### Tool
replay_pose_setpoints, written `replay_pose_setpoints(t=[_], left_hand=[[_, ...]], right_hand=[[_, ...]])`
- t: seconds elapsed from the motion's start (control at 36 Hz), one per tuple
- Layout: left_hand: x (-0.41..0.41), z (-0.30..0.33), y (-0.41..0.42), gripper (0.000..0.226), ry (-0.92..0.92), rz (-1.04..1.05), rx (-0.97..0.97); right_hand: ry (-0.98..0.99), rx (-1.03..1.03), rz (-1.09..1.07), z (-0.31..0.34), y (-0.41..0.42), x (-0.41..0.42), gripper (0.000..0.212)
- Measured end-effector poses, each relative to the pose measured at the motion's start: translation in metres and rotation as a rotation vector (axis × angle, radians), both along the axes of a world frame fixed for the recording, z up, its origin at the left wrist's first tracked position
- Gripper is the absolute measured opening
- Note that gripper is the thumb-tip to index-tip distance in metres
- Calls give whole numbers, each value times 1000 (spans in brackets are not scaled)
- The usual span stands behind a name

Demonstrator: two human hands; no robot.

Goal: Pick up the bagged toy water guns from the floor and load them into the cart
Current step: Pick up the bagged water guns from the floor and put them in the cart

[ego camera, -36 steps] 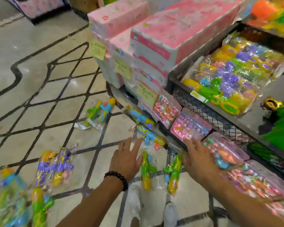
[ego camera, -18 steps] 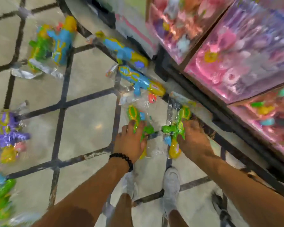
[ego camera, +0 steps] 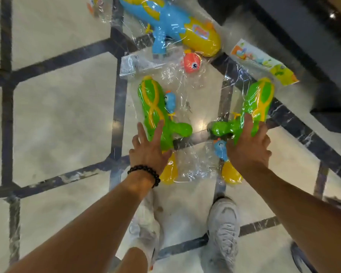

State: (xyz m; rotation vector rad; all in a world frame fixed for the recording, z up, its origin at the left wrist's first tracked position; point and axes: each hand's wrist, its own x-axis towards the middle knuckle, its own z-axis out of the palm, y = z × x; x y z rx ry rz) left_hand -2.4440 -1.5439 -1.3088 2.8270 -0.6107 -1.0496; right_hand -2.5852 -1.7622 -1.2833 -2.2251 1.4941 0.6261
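Two bagged green-and-yellow water guns lie side by side on the tiled floor. My left hand, with a black bead bracelet at the wrist, lies flat on the left green water gun, fingers spread. My right hand rests on the right green water gun, fingers spread across its body. Both guns still lie on the floor in their clear bags. A bagged blue-and-yellow water gun lies just beyond them. The dark base of the cart crosses the upper right corner.
My two white shoes stand just behind the green guns. The floor is pale tile with dark inlaid lines. Another clear bag's edge shows at the top.
The view has dropped much closer to the floor. Both hands have stayed on the two green guns, their fingers now spread wider over them.
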Motion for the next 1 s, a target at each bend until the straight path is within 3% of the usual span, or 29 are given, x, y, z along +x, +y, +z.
replay_pose_setpoints(t=[0.25, 0.47, 0.69, 0.83, 1.0], left_hand=[[-16, -26, -19, 107, 56, 222, -142], [-3, 26, -10, 101, 44, 259, -176], [-4, 183, 14, 103, -32, 252, -199], [9, 333, 25, 102, -122, 302, -210], [45, 515, 37, 107, -240, 339, -314]], right_hand=[[-196, 29, -157, -44, -9, -12, 99], [-173, 119, -30, 23, -13, -5, 97], [-193, 168, 236, 176, 21, 14, 97], [-376, 223, 261, 299, 35, 34, 102], [-464, 130, 478, 476, 34, 80, 112]])
